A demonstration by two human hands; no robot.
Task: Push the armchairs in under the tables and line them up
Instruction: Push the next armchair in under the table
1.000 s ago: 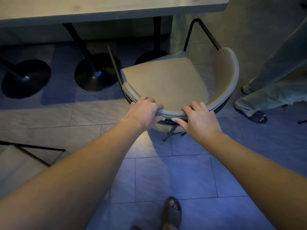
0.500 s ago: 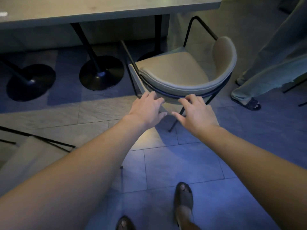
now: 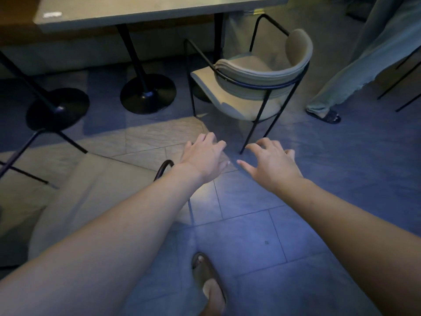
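Note:
A beige armchair with a thin black metal frame stands at the right end of the pale table, its front partly under the tabletop and its curved back toward me. My left hand and my right hand hover over the floor tiles in front of the chair's rear legs. Both hands are apart from the chair, fingers spread and holding nothing. A second beige armchair sits at lower left, partly hidden by my left forearm.
Two black round table bases stand under the table. Another person's trouser leg and sandal are right of the chair. Black legs of more furniture show at the far right. My sandalled foot is on the tiles.
Both hands let go of the armchair's backrest and drew back from it. The chair now stands farther from me, closer in under the table. A second armchair has come into view at lower left.

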